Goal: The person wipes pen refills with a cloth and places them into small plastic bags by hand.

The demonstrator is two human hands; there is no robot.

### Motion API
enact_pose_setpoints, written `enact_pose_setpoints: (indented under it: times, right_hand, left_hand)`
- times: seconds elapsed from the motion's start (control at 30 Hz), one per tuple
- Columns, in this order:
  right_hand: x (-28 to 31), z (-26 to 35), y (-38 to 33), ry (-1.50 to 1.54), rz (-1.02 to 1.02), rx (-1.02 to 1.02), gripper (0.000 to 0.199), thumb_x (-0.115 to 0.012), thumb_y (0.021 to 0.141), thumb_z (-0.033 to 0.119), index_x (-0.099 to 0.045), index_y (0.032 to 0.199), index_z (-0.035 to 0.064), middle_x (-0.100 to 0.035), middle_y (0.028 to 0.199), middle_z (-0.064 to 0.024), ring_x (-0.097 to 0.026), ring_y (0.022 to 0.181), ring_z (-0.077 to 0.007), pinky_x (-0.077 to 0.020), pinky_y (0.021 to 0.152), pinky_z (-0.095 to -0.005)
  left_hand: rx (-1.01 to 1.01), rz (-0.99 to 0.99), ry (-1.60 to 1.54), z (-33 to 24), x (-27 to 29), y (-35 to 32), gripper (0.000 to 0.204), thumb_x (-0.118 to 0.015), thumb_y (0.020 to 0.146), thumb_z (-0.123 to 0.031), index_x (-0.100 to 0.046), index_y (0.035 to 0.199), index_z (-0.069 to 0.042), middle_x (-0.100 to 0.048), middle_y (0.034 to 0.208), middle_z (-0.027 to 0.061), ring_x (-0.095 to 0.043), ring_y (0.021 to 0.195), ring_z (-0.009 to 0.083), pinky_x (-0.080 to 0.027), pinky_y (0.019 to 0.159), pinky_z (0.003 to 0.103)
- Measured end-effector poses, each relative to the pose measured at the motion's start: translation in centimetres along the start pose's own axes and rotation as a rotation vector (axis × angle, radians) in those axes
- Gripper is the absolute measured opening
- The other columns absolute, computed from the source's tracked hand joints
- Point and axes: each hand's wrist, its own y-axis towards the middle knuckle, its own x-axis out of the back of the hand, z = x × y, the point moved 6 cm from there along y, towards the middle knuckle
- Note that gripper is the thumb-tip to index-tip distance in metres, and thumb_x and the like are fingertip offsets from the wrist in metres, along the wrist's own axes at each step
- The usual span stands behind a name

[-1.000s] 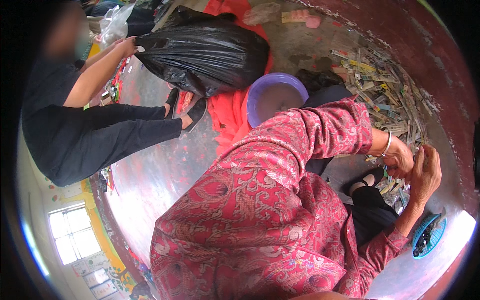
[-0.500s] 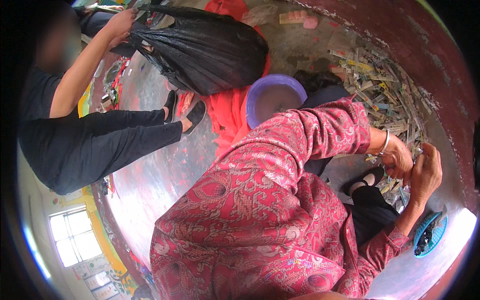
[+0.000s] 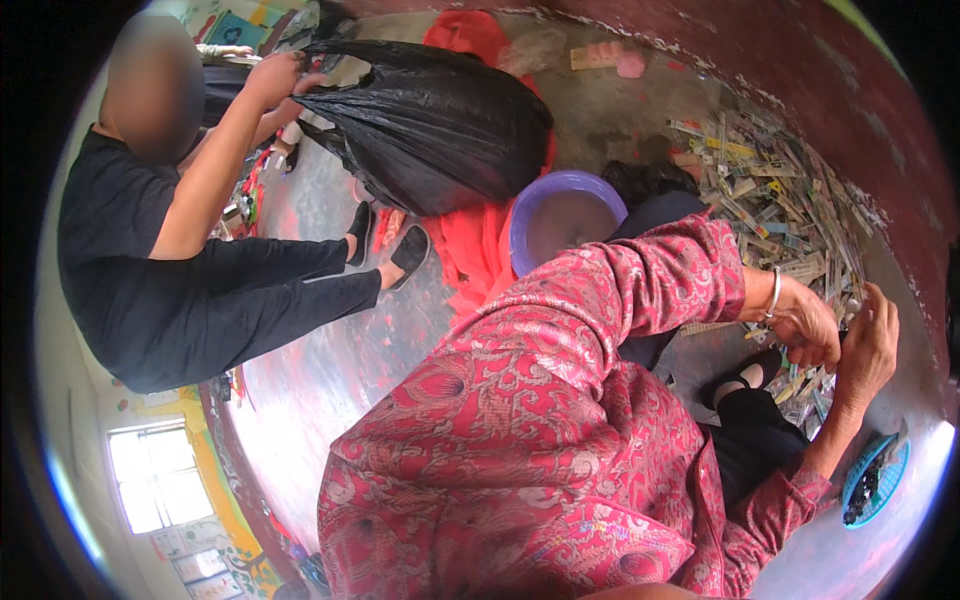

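Observation:
My left hand (image 3: 806,322), with a pale bangle (image 3: 774,292) at its wrist, is closed, its thumb and fingers pinched together. My right hand (image 3: 868,352) meets it from the other side with its fingers curled. Between the fingertips are a small dark bit and a small pale bit, too small to name. Both hands are above the edge of a pile of flat printed strips (image 3: 790,190) on the floor. A turquoise basket (image 3: 898,470) holding black pieces stands near my right forearm.
A purple basin (image 3: 520,235) with murky liquid stands beyond my left sleeve, against red cloth (image 3: 470,245). Another person (image 3: 190,280) in dark clothes grips a large black plastic bag (image 3: 450,130). Pink blocks (image 3: 630,64) lie near the dark red wall (image 3: 850,110).
The whole view has shifted slightly. My hands remain together at the fingertips, with the right fingers slightly repositioned. The other person's second hand now shows at the black bag.

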Motion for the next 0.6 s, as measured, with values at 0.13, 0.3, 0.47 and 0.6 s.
enact_pose_setpoints:
  times: [0.13,0.3,0.47,0.6]
  right_hand:
    - [0.5,-0.3,0.3,0.055,-0.088,-0.007,0.031,-0.046,0.081,0.003,-0.053,0.109,0.0119,-0.055,0.102,-0.0061,-0.056,0.091,-0.0255,-0.0451,0.074,-0.0342]
    - [0.2,0.4,0.2,0.057,-0.043,-0.019,0.030,-0.045,0.079,0.001,-0.053,0.106,0.0116,-0.055,0.100,-0.0057,-0.056,0.089,-0.0262,-0.0453,0.071,-0.0352]
    - [-0.5,-0.5,0.0,0.057,-0.046,-0.021,0.030,-0.045,0.078,-0.001,-0.054,0.104,0.0127,-0.055,0.099,-0.0051,-0.057,0.086,-0.0263,-0.0455,0.069,-0.0355]
    - [0.9,-2.2,0.2,0.108,-0.175,-0.023,0.033,-0.045,0.078,-0.001,-0.055,0.107,0.0115,-0.056,0.101,-0.0062,-0.057,0.090,-0.0231,-0.0450,0.073,-0.0316]
  left_hand:
    - [0.053,0.190,-0.217,0.9,0.1,1.6,0.016,-0.051,0.077,-0.010,-0.043,0.064,-0.008,-0.026,0.048,-0.0074,-0.026,0.040,0.0050,-0.018,0.036,0.019]
    - [0.062,0.268,-0.270,1.3,-0.1,1.2,0.022,-0.045,0.072,-0.007,-0.032,0.056,-0.012,-0.026,0.049,-0.0067,-0.024,0.039,0.0054,-0.020,0.037,0.019]
    - [0.113,0.244,-0.307,1.1,0.4,1.2,0.017,-0.045,0.076,-0.005,-0.037,0.062,-0.009,-0.029,0.051,-0.0062,-0.029,0.041,0.0047,-0.024,0.039,0.018]
    - [0.053,0.176,-0.252,0.2,1.4,2.4,0.012,-0.046,0.084,-0.005,-0.051,0.085,0.006,-0.040,0.056,-0.0033,-0.040,0.047,0.0062,-0.035,0.046,0.023]
